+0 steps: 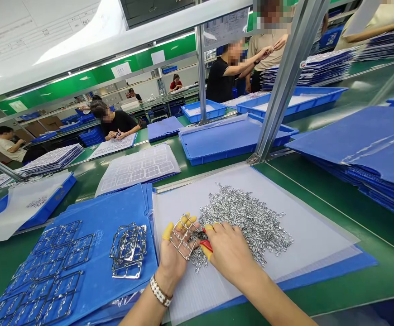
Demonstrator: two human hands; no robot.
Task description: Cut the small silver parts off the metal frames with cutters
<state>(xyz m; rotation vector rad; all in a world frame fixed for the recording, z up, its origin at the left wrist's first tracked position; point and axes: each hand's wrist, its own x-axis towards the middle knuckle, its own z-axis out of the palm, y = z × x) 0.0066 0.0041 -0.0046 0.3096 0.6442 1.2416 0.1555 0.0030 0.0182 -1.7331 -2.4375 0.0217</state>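
Observation:
My left hand point(172, 257), with yellow finger covers, holds a small rectangular metal frame point(180, 247) with crossbars, tilted over the palm. Closed around a red-handled tool point(206, 246) is my right hand point(231, 253), close to the frame's right side. The tool's tip is too small to make out, so its exact kind is unclear. Behind both hands lies a pile of small shiny metal pieces point(244, 217) on a translucent white sheet point(305, 222). To the left, a heap of similar metal frames point(129, 249) rests on a blue sheet point(105, 208).
More frames point(61, 253) lie in rows at the far left. Blue trays point(220, 140) and a printed sheet point(139, 167) sit beyond. A metal post point(281, 86) rises behind the pile; stacked blue sheets point(363, 145) stand right. Several people work farther back.

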